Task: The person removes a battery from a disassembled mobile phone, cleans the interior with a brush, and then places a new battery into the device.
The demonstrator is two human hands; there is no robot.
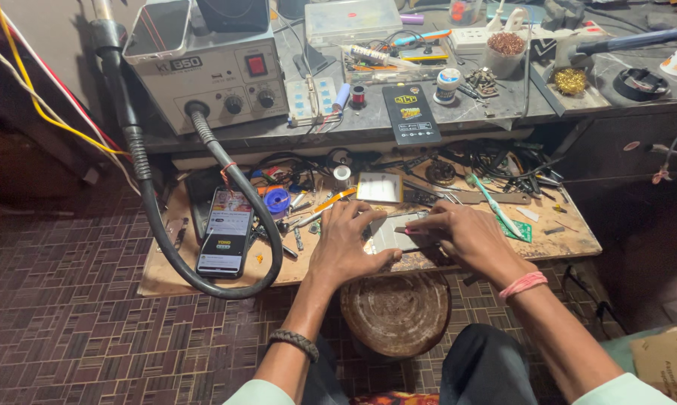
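**Friend:** What are your hands doing?

**Me:** Both rest on a flat, shiny phone part (393, 234) that lies near the front edge of the wooden tabletop (571, 241). My left hand (346, 244) presses on its left side with the fingers curled. My right hand (462, 232) lies on its right side, fingers close together. It seems to pinch a thin thing with a red tip, but that is too small for me to tell.

**Friend:** What does the tabletop look like?

**Me:** It is a low brown board, scratched and dirty. A round wooden stool (396, 313) sits under it, just in front of my knees. The floor (68, 315) has dark red and brown tiles in a little block pattern.

**Friend:** What else is near?

**Me:** A black phone (226, 232) with its screen lit lies well to the left of my left hand. A thick black ribbed hose (154, 217) loops around it and goes up into a grey metal box with knobs (207, 67). A blue roll of tape (277, 200), a small square mirror-like plate (379, 187) and a green and white toothbrush (496, 206) lie behind my hands, among black wires and small tools. Higher up is a grey shelf with a flat black packet (410, 114) on it.
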